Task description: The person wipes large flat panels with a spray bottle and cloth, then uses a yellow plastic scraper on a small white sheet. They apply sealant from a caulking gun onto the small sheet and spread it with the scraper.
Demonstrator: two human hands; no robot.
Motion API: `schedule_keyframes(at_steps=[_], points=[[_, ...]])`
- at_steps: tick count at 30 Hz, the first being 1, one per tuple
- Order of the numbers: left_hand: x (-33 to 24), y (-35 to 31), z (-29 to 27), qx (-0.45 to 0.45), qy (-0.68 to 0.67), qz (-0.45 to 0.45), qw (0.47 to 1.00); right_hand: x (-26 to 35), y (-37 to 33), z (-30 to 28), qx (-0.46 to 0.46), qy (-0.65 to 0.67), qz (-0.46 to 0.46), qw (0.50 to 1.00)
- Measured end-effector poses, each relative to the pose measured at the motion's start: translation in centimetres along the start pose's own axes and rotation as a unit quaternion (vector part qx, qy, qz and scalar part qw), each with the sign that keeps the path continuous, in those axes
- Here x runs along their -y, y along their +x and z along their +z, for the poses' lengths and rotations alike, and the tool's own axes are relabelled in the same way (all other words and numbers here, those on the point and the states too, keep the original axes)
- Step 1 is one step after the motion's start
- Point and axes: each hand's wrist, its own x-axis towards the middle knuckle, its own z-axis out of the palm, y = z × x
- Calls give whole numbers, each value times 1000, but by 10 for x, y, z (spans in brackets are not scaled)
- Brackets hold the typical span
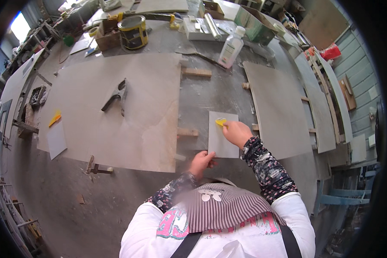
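A small grey rectangular tile point(221, 139) lies on the dusty workbench in front of me. My right hand point(236, 132) is closed on a small yellow scraper point(221, 122) and presses it on the tile's upper part. My left hand point(201, 162) grips the tile's near left corner and steadies it. Both forearms wear dark flowered sleeve covers.
A large beige slab point(116, 107) with a metal clamp point(115, 98) on it lies to the left. A grey slab point(279, 112) lies to the right. A paint tin point(133, 31), a white bottle point(231, 47) and boxes stand at the back. Another yellow scraper point(55, 118) lies far left.
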Motion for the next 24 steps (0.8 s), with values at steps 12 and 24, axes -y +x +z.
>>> schedule_keyframes(at_steps=[12,24], points=[[-5,-22,47,-27,-29,117,992,-49,-111,-46,-53,447,72,890],[-56,-257,8,-225,-96,208,947,44,-123,-53,84,706,-105,696]])
